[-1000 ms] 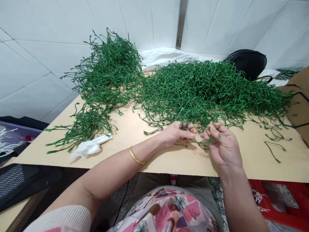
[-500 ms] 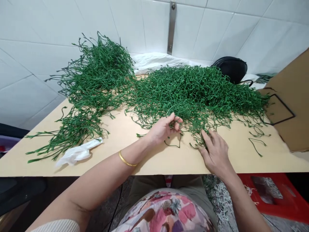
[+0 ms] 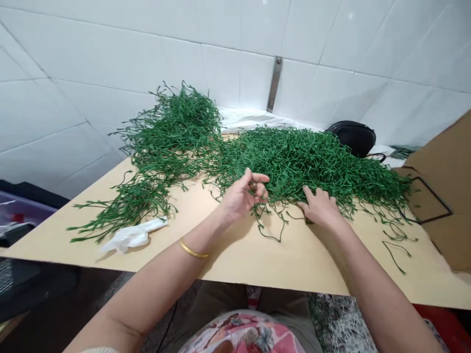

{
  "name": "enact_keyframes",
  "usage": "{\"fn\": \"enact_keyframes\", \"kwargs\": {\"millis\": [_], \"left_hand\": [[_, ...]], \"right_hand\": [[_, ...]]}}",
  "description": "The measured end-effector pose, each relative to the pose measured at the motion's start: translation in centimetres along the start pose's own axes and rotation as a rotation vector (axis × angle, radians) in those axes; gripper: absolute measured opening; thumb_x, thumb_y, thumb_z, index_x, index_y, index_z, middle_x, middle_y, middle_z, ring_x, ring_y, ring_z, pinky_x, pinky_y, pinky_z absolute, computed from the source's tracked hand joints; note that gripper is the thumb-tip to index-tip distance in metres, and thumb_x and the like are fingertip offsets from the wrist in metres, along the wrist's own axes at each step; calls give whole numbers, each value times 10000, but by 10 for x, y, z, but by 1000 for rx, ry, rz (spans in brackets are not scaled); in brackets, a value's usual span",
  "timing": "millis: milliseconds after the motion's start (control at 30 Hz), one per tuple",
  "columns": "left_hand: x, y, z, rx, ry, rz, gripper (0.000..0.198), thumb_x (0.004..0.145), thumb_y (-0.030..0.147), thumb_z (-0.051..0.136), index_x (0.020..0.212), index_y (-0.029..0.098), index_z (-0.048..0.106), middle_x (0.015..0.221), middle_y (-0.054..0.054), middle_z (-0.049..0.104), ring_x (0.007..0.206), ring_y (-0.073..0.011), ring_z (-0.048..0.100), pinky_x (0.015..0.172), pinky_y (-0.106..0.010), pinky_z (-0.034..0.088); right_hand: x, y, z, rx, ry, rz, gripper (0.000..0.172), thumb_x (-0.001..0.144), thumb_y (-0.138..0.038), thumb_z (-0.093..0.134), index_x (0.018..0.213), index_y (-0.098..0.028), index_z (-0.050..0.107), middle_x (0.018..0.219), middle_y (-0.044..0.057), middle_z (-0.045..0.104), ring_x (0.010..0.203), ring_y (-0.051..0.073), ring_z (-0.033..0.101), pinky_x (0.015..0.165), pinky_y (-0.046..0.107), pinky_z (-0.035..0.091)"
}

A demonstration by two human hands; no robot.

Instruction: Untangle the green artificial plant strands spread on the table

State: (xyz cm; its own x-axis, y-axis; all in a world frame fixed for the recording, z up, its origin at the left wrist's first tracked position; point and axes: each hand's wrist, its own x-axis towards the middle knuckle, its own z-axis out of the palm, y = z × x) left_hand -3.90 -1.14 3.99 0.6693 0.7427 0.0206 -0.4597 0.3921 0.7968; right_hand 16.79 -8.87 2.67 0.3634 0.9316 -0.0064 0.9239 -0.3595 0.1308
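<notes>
The left hand (image 3: 243, 193) is raised at the near edge of the green tangle of artificial vine strands (image 3: 301, 166). Its grip is half open, with the fingers curled and apart. Thin strands pass close by the fingertips (image 3: 260, 192), but I cannot tell if they are really held. The right hand (image 3: 321, 208) lies palm down on the strands, and its grip is wide and flat — it touches them and closes on nothing.

The tangle spreads over the far part of the light wooden desk (image 3: 257, 260) and joins a higher clump (image 3: 176, 127) on the left. Loose ends hang toward the near edge, which runs well below both hands. A crumpled white tissue (image 3: 132, 235) lies on the left, and a brown cardboard sheet (image 3: 441, 196) stands at the right edge — beyond the desk, a black bag (image 3: 353, 138) sits near the tiled wall (image 3: 110, 63).
</notes>
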Motion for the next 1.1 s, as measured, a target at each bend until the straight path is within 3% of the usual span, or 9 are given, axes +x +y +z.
{"fn": "enact_keyframes", "kwargs": {"millis": [133,267,333,467,567,667,833,967,1100], "left_hand": [[0,-26,1,58,-41,-102,522,765,598,413,869,131,621,500,32,397,478,-87,414,551,-246,393],[-1,-30,-3,102,-41,-103,567,764,620,383,976,149,616,431,63,280,464,-100,391,564,-245,375],[-2,-28,-4,116,-37,-116,595,762,630,371,1015,148,611,402,76,211,448,-107,378,559,-245,366],[-4,-26,-3,121,-46,-152,692,756,669,306,1077,129,597,387,81,187,415,-103,333,533,-241,346],[-5,-31,-1,131,-63,-166,761,743,703,247,1113,129,583,394,74,233,419,-102,343,532,-238,345],[-5,-35,0,181,-114,-159,771,732,720,219,1064,140,604,398,73,243,419,-97,335,552,-242,360],[-6,-33,0,440,-141,-132,767,718,735,142,672,149,634,355,41,252,394,-89,268,536,-250,345],[-8,-30,1,496,-87,-140,709,731,715,221,722,143,640,391,23,345,403,-80,261,467,-241,264],[-8,-33,2,498,-89,-180,707,724,719,252,637,125,625,511,-39,513,427,-72,329,455,-242,273]], "right_hand": [[-12,-2,-33,-73,-185,-9,533,730,-396,527,1219,-187,490,1078,188,583,981,333,543,704,402,414],[-23,-2,-58,-59,-172,-43,287,667,-376,580,892,-212,651,836,122,652,741,269,602,555,316,380],[-28,-5,-67,-30,-128,-97,212,674,-414,569,695,-215,640,665,86,630,608,232,576,502,295,345],[-36,-14,-74,40,-74,-160,380,727,-454,495,445,-200,471,475,36,525,423,150,442,434,271,267],[-34,-22,-71,264,-20,-214,374,759,-432,471,468,-198,461,440,6,493,407,120,400,436,258,269],[-26,-34,-61,687,-17,-240,367,790,-470,449,582,-186,553,513,12,546,454,112,445,456,247,314],[-14,-57,-36,1331,-153,-183,386,659,-534,622,700,-151,611,582,4,564,493,90,467,480,228,375],[-11,-64,-16,1657,-278,-190,285,635,-425,689,642,-152,609,546,-26,519,484,63,426,442,194,328],[-12,-60,-10,1753,-442,-222,250,626,-340,710,562,-149,562,503,-37,499,462,53,412,449,193,324]]}}
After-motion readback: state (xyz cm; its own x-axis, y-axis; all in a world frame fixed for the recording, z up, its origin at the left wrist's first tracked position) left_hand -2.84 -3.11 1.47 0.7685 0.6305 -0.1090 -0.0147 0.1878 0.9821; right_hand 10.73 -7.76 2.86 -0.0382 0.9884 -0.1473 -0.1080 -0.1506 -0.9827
